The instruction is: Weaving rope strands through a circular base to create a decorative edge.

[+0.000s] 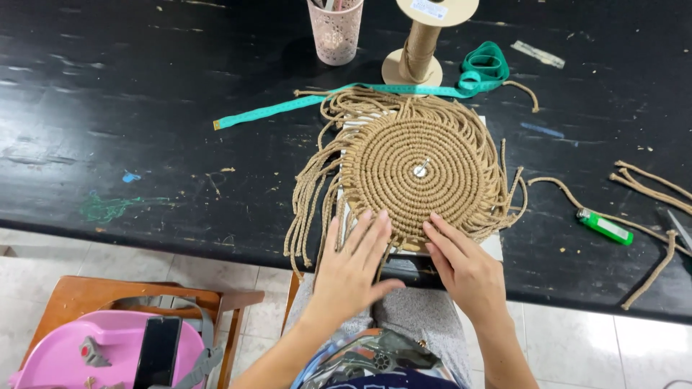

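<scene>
Two hands on a round rope mat

The left hand and right hand lie flat, fingers spread, gripping nothing, on the brown mat mid-frame.

A black table, scuffed and flecked with pale scratches and a few blue and green paint marks, carried everything. Near its front edge lay a white board with a round coiled mat of tan cord on top, loose cord ends fanning off it onto the tabletop. Behind the mat a teal measuring tape stretched leftward, its other end bunched by a spool of cord. A pink perforated cup stood beside the spool. To the right lay a green lighter, several cut cord pieces, and what may have been scissor blades at the frame's edge.
</scene>
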